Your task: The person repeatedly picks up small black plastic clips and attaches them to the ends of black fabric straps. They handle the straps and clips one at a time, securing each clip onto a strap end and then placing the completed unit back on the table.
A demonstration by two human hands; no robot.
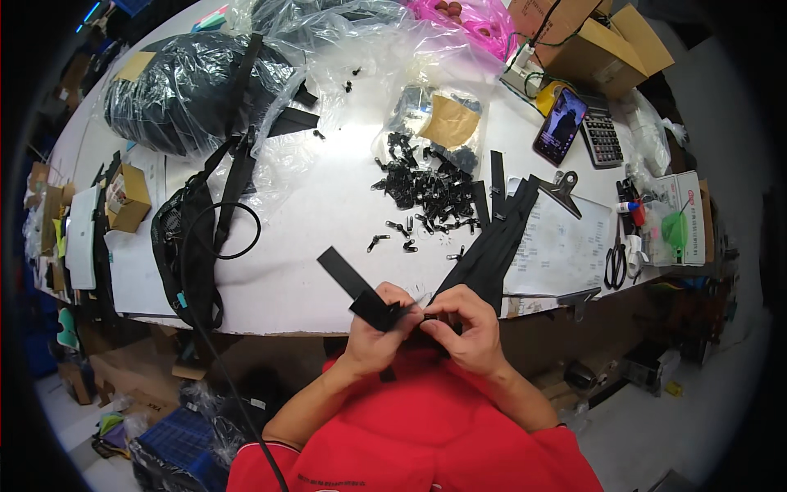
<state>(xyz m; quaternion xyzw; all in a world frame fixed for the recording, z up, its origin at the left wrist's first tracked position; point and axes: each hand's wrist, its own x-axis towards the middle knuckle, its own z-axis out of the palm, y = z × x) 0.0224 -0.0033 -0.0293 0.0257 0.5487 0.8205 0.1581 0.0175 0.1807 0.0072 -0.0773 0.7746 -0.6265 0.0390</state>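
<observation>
My left hand is closed around a black zipper tape, whose loose end sticks out to the upper left. Close beside it, my right hand pinches a small black zipper slider between thumb and forefinger, at the end of the tape. Fingers partly hide where slider and tape meet. Beyond the hands lies a pile of black zipper sliders, with several scattered loose in front of it. A bundle of long black zipper tapes runs from the table edge by my right hand toward a metal bulldog clip.
A plastic-wrapped black bundle and a black bag occupy the left. On the right are a phone, a calculator, paper sheets, black scissors and an open carton. A black cable hangs over the front edge.
</observation>
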